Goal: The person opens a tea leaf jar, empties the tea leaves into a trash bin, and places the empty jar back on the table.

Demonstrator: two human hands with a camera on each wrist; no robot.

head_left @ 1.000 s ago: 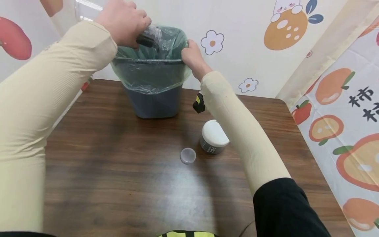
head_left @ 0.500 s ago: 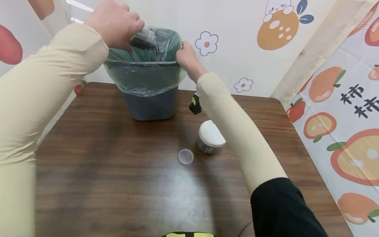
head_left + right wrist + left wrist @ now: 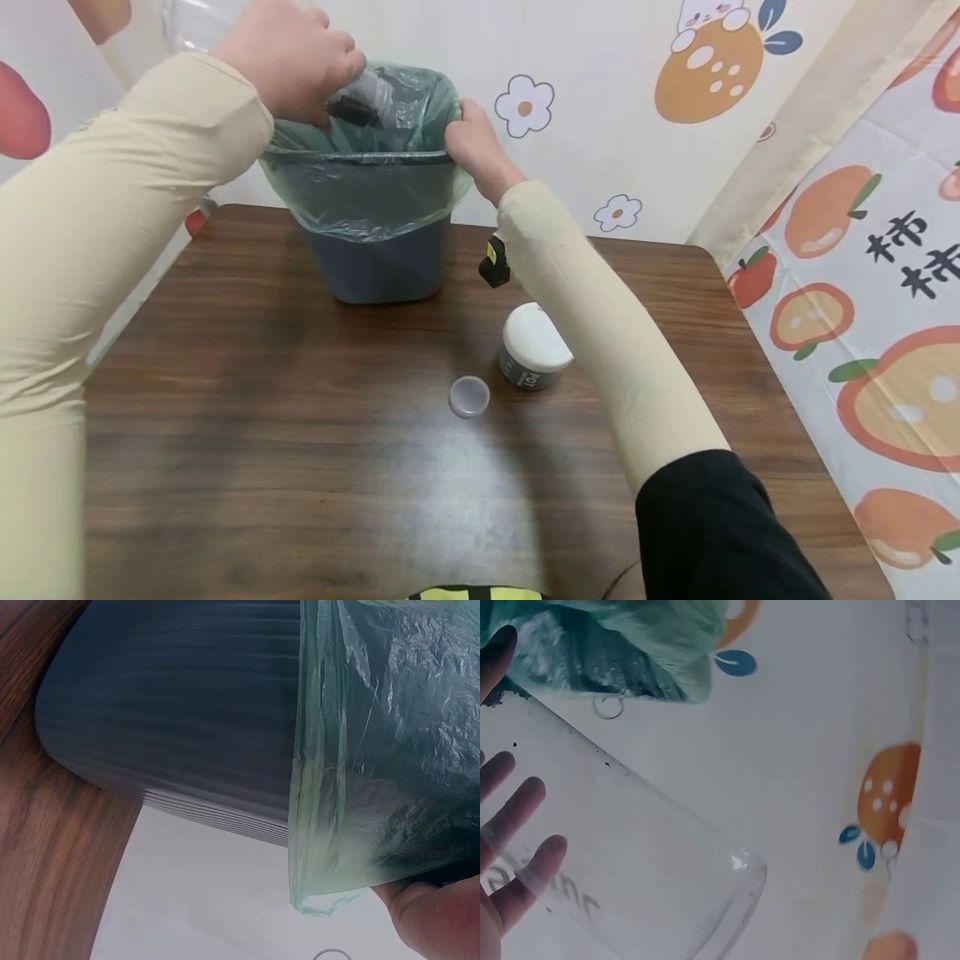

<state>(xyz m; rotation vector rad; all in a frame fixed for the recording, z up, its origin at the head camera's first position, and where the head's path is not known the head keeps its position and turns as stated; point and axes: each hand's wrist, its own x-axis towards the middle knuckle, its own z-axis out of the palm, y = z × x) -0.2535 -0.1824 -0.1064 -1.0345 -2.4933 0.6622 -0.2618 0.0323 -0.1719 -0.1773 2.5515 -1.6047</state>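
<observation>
My left hand (image 3: 296,62) holds a clear bottle (image 3: 652,817) from above. The bottle is tilted, its mouth down inside the trash bin (image 3: 378,267) and its base up to the left. Some dark matter sits near the mouth, and dark specks cling to the wall in the left wrist view. Faint lettering shows beside the fingers (image 3: 529,802). A green plastic bag (image 3: 360,204) lines the bin and folds over its rim. At the rim's right corner my right hand (image 3: 480,150) grips bag and rim together; its fingers inside are hidden.
A white-topped tub (image 3: 534,337) marked "POT" stands on the brown wooden table (image 3: 300,467), partly behind the right forearm. Left of it lies a small clear round cap (image 3: 468,397). A printed curtain (image 3: 570,50) hangs right behind the bin.
Dark matter falling from the bottle's mouth half a second ago is no longer seen, and less dark shows in the neck. Both hands keep their places at the bin; the head view shifted slightly.
</observation>
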